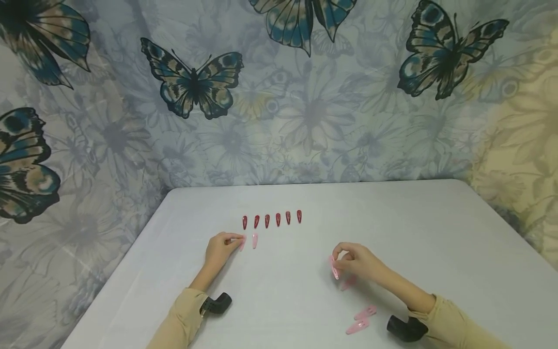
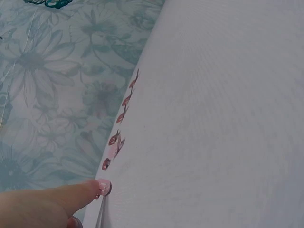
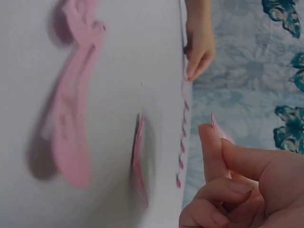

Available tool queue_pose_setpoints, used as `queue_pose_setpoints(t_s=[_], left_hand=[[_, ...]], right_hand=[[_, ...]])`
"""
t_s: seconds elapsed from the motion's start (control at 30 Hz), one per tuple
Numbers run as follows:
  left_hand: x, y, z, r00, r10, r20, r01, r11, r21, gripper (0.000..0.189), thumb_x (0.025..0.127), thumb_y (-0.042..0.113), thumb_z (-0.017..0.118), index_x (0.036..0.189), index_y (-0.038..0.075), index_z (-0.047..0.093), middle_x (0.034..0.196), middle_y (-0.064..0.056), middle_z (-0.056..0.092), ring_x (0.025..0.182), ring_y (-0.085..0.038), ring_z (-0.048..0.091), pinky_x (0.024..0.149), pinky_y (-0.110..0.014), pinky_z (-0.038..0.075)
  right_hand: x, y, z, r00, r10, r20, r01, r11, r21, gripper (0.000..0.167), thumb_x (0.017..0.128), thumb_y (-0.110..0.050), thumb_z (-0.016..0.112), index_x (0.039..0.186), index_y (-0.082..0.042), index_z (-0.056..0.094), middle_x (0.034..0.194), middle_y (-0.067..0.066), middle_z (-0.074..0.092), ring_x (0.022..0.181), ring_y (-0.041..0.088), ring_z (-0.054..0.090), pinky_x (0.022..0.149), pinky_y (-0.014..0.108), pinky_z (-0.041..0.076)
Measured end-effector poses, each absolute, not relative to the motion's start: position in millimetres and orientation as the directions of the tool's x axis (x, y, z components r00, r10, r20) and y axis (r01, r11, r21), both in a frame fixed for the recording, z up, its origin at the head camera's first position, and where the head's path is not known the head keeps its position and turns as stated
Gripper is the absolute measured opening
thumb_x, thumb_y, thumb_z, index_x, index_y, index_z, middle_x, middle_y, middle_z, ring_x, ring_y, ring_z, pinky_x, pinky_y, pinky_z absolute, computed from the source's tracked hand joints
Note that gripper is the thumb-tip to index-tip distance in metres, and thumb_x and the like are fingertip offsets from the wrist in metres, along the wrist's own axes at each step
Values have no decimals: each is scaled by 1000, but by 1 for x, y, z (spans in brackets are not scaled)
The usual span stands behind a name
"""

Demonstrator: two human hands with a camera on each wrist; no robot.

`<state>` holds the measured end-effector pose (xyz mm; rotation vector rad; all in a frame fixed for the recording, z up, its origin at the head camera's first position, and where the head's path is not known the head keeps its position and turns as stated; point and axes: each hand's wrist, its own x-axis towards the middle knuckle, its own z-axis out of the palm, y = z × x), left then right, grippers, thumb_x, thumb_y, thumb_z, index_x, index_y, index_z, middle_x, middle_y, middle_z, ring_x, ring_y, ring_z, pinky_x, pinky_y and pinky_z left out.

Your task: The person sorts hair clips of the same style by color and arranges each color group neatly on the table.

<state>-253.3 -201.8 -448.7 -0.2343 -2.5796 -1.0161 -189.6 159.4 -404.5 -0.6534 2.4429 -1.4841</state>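
Observation:
At the left end of a pink row on the white table (image 1: 305, 203), my left hand (image 1: 221, 249) pinches a pink hair clip (image 1: 242, 244) at its upper end. A second pink hair clip (image 1: 255, 241) lies just right of it. Above them runs a row of several dark red hair clips (image 1: 267, 221), set upright side by side. My right hand (image 1: 359, 262), over the table to the right, holds another pink hair clip (image 3: 220, 131) between thumb and index finger. Under that hand lies a loose pink clip (image 1: 348, 282).
Nearer the front, two more pink clips (image 1: 357, 326) lie touching or overlapping, below the right hand. A butterfly-patterned cloth (image 1: 314, 111) hangs behind the table and along its sides. Each wrist wears a black camera (image 1: 218, 304).

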Motion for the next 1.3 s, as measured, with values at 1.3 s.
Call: queue_pose_setpoints(t_s=[1.3], left_hand=[[-253, -201, -452, -919, 21, 395, 288, 719, 632, 12, 75, 16, 72, 85, 9, 74, 56, 5, 37, 51, -11, 30, 48, -26, 27]], right_hand=[[-266, 58, -405, -976, -213, -35, -62, 430, -900, 8, 78, -7, 65, 72, -3, 62, 62, 4, 63, 70, 14, 56, 64, 30, 41]])
